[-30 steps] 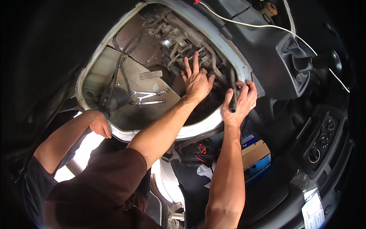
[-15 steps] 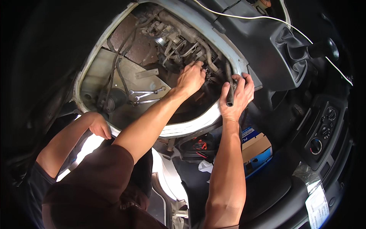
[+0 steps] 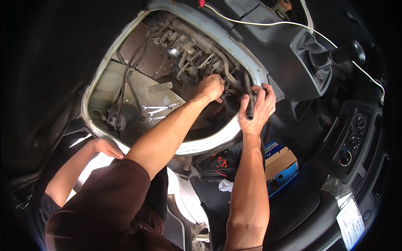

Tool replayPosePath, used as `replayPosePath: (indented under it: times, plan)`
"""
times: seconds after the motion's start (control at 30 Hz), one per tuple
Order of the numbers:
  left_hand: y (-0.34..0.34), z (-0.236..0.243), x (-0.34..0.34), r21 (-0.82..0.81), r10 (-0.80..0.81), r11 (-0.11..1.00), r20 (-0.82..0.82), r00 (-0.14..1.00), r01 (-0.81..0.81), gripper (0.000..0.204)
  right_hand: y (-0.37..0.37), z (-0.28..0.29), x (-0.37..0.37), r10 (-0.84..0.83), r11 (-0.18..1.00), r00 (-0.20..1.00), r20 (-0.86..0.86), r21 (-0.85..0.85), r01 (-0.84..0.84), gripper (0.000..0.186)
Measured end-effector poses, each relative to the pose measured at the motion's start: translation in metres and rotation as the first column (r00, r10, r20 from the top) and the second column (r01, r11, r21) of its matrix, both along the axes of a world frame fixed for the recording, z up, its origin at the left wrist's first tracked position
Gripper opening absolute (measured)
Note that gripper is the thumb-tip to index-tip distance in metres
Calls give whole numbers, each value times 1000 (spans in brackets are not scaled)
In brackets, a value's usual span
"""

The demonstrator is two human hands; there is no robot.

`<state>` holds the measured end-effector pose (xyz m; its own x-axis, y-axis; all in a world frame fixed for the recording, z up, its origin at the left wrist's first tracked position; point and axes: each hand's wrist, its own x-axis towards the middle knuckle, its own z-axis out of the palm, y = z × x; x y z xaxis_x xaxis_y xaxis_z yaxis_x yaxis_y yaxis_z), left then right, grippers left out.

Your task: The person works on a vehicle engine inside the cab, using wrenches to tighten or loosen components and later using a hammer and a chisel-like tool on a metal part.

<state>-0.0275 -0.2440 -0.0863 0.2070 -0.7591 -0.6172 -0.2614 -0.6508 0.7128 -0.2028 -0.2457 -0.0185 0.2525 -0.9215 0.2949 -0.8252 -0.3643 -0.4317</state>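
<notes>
My left hand (image 3: pixel 210 88) reaches into the engine bay opening with its fingers curled closed among greasy engine parts (image 3: pixel 190 50). What its fingertips hold is hidden behind the hand. My right hand (image 3: pixel 257 108) lies over the right corner of the opening's pale metal rim (image 3: pixel 209 141). A dark rubber hose (image 3: pixel 249 104) runs down between its thumb and bent forefinger, the hollow end toward me. Several wrenches (image 3: pixel 157 109) rest on a metal panel left of my left hand, below a flat metal strip (image 3: pixel 160 87).
Another person's hand (image 3: pixel 106 148) is at the rim's lower left. An opened blue and brown cardboard box (image 3: pixel 281 165) stands right of my right forearm. A gear lever (image 3: pixel 349 52) juts out at the upper right, and a white cable (image 3: pixel 272 24) crosses above.
My left hand has turned slightly, its fingers still among the engine parts. The other person's hand has flattened at the rim. My right hand stays at the hose; the whole view shifts a little.
</notes>
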Motion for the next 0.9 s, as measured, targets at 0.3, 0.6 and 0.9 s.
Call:
replayPosePath:
  times: [0.3, 0.6, 0.9]
  plan:
    - [-5, 3, 11, 101, 9, 995, -163, 987, 7, 42, 1, 0, 0, -2, 1000, 1000, 8, -7, 2, 34]
    - [-6, -4, 14, 116, -55, 991, -125, 991, 70, 46, 1, 2, 1, -1, 1000, 1000, 7, -7, 1, 33]
    - [-11, -9, 23, 187, 14, 981, -322, 946, 50, 52, 3, 3, 2, -12, 1000, 1000, 2, -2, 12, 32]
